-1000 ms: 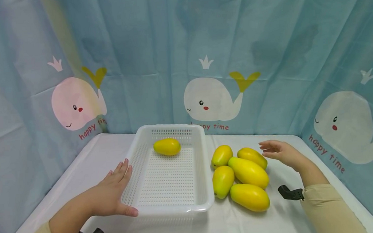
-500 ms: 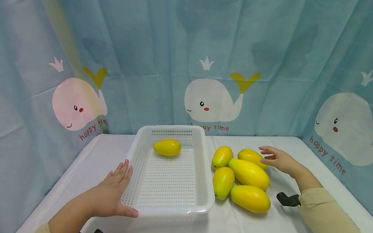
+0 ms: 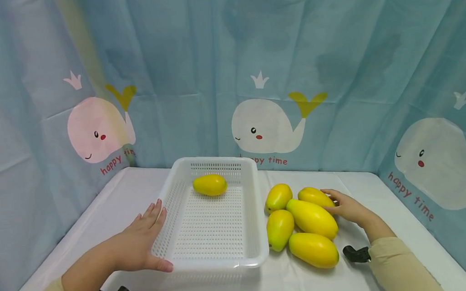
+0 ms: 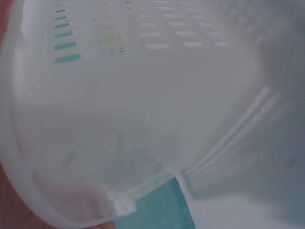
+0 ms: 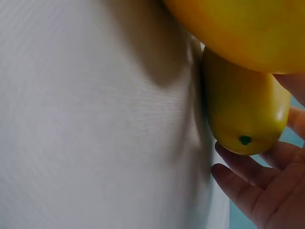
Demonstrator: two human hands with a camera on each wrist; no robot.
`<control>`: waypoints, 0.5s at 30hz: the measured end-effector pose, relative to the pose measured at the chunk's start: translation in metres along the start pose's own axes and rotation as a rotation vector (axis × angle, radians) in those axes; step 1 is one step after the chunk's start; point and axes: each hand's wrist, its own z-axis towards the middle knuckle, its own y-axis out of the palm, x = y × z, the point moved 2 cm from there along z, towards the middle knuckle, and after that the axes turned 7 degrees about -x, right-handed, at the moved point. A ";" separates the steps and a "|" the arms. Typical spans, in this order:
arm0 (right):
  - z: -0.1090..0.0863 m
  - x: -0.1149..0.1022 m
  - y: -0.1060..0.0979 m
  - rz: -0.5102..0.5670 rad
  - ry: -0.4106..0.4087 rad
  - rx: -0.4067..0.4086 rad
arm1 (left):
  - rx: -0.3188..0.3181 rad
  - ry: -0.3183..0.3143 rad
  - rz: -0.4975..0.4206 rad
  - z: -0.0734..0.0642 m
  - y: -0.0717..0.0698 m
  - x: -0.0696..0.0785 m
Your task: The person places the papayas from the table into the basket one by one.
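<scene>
Far-right mango (image 3: 314,197) in the pile right of the basket (image 3: 252,217): smooth, firm-looking, likely slippery, so you cup it around its middle; your right hand (image 3: 346,207) curls loosely against it, your left hand (image 3: 142,241) lies flat on the basket's near-left wall.

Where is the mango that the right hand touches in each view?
Head: far-right mango of the heap, right hand against it.
Left wrist: not in view; only the basket.
Right wrist: right of centre, stem end down, fingers beneath.
Shared landmark: the right hand.
</scene>
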 end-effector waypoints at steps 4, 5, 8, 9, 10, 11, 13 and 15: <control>0.003 0.001 0.002 0.002 -0.033 -0.006 | -0.001 -0.001 -0.005 0.000 0.000 0.000; 0.004 0.001 0.002 0.003 -0.038 -0.008 | -0.001 -0.001 -0.005 0.000 0.000 0.000; 0.004 0.001 0.002 0.009 -0.048 -0.010 | 0.001 0.002 -0.001 0.000 0.000 0.000; 0.004 0.000 0.001 0.009 -0.050 -0.010 | 0.002 0.003 0.001 0.000 0.000 0.000; 0.004 0.000 0.001 0.007 -0.052 -0.012 | 0.003 0.004 0.002 0.000 0.000 0.000; 0.005 0.000 0.001 0.005 -0.052 -0.012 | 0.004 0.006 0.003 0.000 0.000 0.000; 0.005 0.000 0.001 0.004 -0.050 -0.011 | 0.006 0.008 0.001 0.000 0.000 0.000; 0.005 0.001 0.001 0.001 -0.043 -0.010 | 0.007 0.008 -0.003 0.000 -0.001 0.000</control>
